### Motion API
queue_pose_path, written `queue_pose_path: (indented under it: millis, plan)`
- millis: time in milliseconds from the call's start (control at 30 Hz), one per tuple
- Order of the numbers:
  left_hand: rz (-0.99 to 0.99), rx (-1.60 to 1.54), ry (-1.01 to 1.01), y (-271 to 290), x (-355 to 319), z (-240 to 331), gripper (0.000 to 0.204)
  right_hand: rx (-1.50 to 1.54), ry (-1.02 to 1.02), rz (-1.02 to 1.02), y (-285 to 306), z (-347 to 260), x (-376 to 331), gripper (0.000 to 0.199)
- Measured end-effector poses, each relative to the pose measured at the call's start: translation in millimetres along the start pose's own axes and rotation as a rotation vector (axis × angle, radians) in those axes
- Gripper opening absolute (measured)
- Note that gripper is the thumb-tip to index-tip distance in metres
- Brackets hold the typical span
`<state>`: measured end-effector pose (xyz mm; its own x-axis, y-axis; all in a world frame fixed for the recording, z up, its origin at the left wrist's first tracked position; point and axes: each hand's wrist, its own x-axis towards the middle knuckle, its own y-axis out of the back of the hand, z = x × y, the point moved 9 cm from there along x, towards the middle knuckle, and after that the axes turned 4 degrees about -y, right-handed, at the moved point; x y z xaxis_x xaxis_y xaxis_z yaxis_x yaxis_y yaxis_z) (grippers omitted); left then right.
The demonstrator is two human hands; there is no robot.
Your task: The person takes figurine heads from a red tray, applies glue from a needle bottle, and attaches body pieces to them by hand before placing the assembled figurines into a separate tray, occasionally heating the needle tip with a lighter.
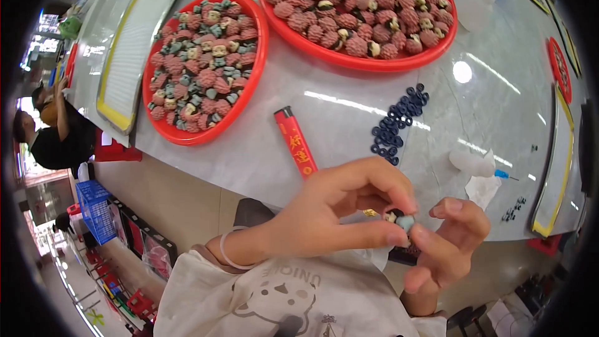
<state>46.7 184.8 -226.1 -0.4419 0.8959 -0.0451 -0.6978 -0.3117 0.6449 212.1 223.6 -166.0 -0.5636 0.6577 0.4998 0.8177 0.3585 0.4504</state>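
Note:
My left hand pinches a small figurine between thumb and forefinger, just in front of my shirt. The figurine has a cream face, a dark top and a grey-blue part, and fingers partly cover it. From the right, my right hand touches it with one fingertip. Its other fingers are bent and stay apart, with the thumb lower down. Beyond my left hand lies a red lighter-like stick with a black end. Farther off on the table, many small dark blue rings lie in a loose cluster.
Two red round trays, one left and one far, hold many pinkish figurines. Yellow-edged trays stand left and right. Crumpled white tissue, a blue-hubbed needle and small dark bits lie right. Other people are left.

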Motion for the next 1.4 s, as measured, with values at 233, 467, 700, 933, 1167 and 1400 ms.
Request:
queue_pose_path:
  millis: [233,467,700,933,1167,1400]
  plan:
    - [0.079,0.115,0.000,109,31,-47,0.020,0.060,-0.140,0.062,25,26,-1,0.040]
    - [0.150,0.199,-0.017,132,42,-56,0.020,0.100,-0.205,0.033,24,26,-1,0.034]
    - [0.175,0.253,-0.063,149,33,-56,0.020,0.017,-0.283,0.161,59,47,-9,0.017]
    - [0.197,0.302,-0.105,164,32,-66,0.020,0.056,-0.309,0.430,72,64,2,0.028]
    - [0.240,0.385,-0.102,158,45,-63,0.020,-0.042,-0.526,0.161,31,73,23,0.034]
    - [0.264,0.464,-0.090,146,44,-57,0.021,0.232,-0.450,0.250,33,77,14,0.046]
